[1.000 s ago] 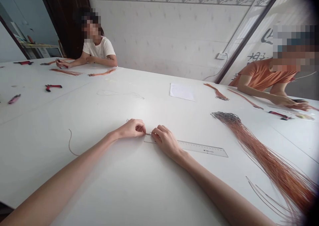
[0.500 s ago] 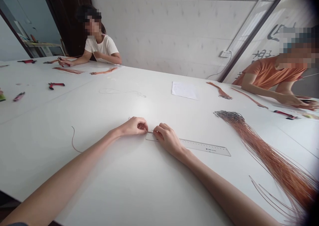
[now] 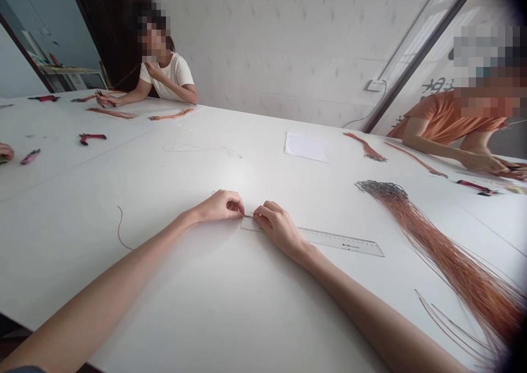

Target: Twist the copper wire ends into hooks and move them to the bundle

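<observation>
My left hand (image 3: 224, 205) and my right hand (image 3: 278, 222) are close together near the left end of a clear ruler (image 3: 341, 241). Both pinch a thin brown cord (image 3: 248, 216), a short stretch of which shows between the fingertips along the ruler's upper edge. The right hand covers part of the ruler. Another length of the cord (image 3: 119, 227) curves out on the table to the left of my left forearm; whether it is the same piece is hidden. A small loop peeks out behind my left hand.
A thick bundle of brown cords (image 3: 444, 252) with dark ends lies at right. A paper sheet (image 3: 305, 146), red-handled pliers (image 3: 92, 137) and a thin looped strand (image 3: 201, 149) lie farther back. Two co-workers sit across the white table (image 3: 197, 312); another person's hand (image 3: 6, 152) shows at far left.
My hands hold nearly the same place on the ruler. The co-worker in white has raised a hand toward the face. A hand has appeared at the far left edge.
</observation>
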The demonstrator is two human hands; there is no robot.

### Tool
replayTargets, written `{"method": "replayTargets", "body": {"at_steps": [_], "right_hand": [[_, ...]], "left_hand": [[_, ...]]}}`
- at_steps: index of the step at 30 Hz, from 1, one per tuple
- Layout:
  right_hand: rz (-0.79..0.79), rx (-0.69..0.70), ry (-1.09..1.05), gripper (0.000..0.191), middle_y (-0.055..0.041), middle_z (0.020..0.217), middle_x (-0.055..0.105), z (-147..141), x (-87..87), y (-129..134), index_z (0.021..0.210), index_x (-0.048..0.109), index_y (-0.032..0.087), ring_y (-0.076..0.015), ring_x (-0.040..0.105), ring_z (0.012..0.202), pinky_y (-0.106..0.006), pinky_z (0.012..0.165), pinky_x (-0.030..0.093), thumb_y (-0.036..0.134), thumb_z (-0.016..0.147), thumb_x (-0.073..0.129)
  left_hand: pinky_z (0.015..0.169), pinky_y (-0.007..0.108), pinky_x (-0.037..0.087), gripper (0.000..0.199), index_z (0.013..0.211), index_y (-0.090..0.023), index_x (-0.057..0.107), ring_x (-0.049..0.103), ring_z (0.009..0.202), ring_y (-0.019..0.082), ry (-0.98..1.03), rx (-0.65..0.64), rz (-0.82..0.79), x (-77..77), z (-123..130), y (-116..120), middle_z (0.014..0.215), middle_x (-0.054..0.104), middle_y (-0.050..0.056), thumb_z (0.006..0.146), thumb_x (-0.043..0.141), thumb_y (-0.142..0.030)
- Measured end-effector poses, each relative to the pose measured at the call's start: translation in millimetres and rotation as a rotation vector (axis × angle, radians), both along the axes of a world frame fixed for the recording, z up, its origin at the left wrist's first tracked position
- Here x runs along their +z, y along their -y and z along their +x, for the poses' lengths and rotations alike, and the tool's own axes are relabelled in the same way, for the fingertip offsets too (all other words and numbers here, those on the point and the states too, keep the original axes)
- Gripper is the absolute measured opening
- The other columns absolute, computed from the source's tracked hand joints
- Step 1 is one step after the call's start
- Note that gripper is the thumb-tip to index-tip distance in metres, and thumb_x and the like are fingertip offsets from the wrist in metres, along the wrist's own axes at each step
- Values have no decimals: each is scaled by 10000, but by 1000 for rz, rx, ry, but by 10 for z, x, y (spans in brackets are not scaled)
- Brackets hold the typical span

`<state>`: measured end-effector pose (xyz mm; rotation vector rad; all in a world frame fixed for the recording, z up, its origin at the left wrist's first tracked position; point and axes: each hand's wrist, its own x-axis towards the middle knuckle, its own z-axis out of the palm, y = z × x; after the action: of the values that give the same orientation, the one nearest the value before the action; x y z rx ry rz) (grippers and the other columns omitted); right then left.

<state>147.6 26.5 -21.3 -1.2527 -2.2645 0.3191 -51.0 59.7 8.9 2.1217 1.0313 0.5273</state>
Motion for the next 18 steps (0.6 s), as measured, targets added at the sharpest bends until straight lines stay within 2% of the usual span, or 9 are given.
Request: {"method": "replayTargets", "body": {"at_steps": [18], "right_hand": [[-19, -15, 9, 186, -35, 779, 542, -14, 23, 8, 791, 603, 186, -146, 491, 731, -249, 660, 388, 133, 881, 449]], "left_hand": [[535, 209, 364, 105, 694, -158, 632, 475, 608, 103, 8, 9, -11, 13, 7, 14, 679, 552, -1, 702, 530, -179]]}}
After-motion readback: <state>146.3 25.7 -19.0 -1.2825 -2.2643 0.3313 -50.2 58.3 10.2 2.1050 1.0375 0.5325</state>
